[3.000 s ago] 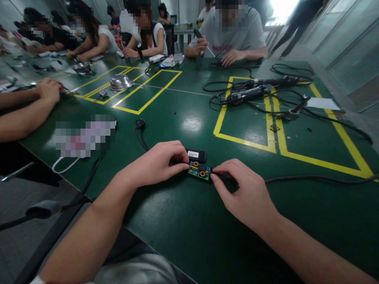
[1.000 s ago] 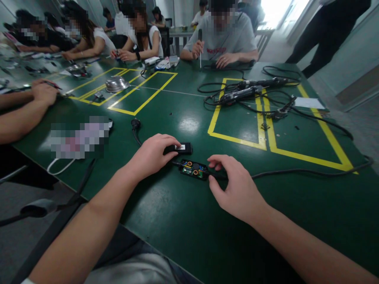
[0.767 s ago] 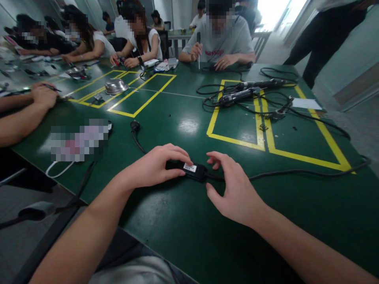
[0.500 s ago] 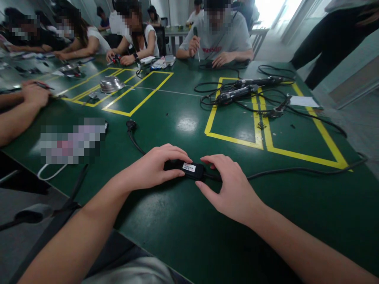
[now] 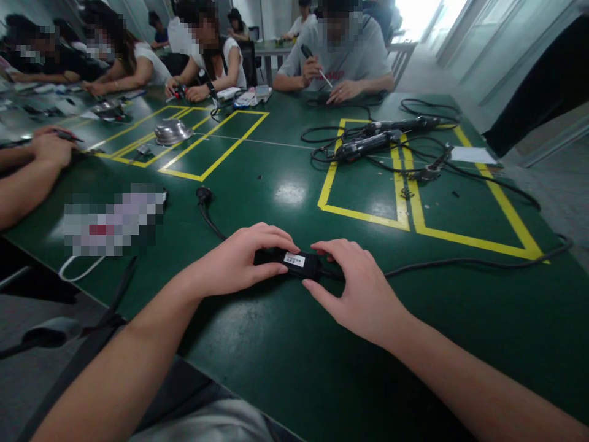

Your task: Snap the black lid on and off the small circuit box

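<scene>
On the green table in front of me lies a black inline box (image 5: pixel 310 264) with a white printed label, set in a black power cord (image 5: pixel 437 265). My left hand (image 5: pixel 251 255) pinches its left part between thumb and fingers, covering that end. Around the right end curves my right hand (image 5: pixel 354 285), thumb and fingers apart and close to the box's edges; whether the tips touch it is unclear. Past my left hand, the cord runs to a black plug (image 5: pixel 204 195). On the other side it passes beneath my right hand and trails off rightward.
Electric screwdrivers (image 5: pixel 368 145) with tangled cables lie inside yellow tape outlines (image 5: pixel 363 216) at the right. A metal bowl (image 5: pixel 172 131) stands further left. Nearer is a blurred-out item (image 5: pixel 115 222) with a white strap. Several people work around the table; one holds a screwdriver (image 5: pixel 317 64).
My hands and the black box stay almost still. Across the table, a person's screwdriver has tilted and shifted right toward their other hand. The standing person at right has moved partly out of view.
</scene>
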The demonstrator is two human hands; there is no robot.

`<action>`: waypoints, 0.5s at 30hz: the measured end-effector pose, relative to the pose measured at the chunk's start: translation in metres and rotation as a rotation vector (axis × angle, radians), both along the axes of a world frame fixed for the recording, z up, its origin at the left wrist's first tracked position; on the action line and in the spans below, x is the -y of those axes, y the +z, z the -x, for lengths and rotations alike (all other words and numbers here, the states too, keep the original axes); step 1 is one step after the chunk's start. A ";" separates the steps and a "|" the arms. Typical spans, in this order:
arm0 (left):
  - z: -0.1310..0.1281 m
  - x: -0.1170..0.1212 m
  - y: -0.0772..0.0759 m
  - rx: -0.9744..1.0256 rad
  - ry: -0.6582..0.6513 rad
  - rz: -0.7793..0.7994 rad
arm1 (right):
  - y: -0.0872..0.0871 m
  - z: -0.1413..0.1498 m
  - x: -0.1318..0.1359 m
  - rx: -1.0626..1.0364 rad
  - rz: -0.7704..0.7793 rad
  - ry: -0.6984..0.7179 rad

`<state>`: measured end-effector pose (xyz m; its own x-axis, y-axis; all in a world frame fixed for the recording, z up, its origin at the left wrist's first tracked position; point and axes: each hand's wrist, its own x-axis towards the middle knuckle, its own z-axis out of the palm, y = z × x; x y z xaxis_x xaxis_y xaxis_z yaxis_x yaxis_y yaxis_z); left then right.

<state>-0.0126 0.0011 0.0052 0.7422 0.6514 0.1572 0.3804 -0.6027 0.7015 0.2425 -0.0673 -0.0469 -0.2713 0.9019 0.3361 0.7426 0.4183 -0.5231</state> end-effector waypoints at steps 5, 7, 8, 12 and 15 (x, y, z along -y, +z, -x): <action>-0.006 0.003 -0.005 -0.018 0.007 -0.005 | -0.005 -0.002 -0.001 -0.007 -0.009 0.003; -0.009 0.004 -0.008 -0.038 0.011 -0.006 | -0.010 -0.003 -0.002 -0.016 -0.026 -0.001; -0.010 0.004 -0.009 -0.049 0.017 -0.006 | -0.012 -0.004 -0.003 -0.022 -0.041 0.002; -0.014 0.004 -0.013 -0.078 0.004 -0.017 | -0.017 -0.008 -0.005 -0.014 -0.075 -0.006; -0.018 0.004 -0.015 -0.125 0.018 -0.049 | -0.019 -0.012 -0.005 0.005 -0.093 -0.012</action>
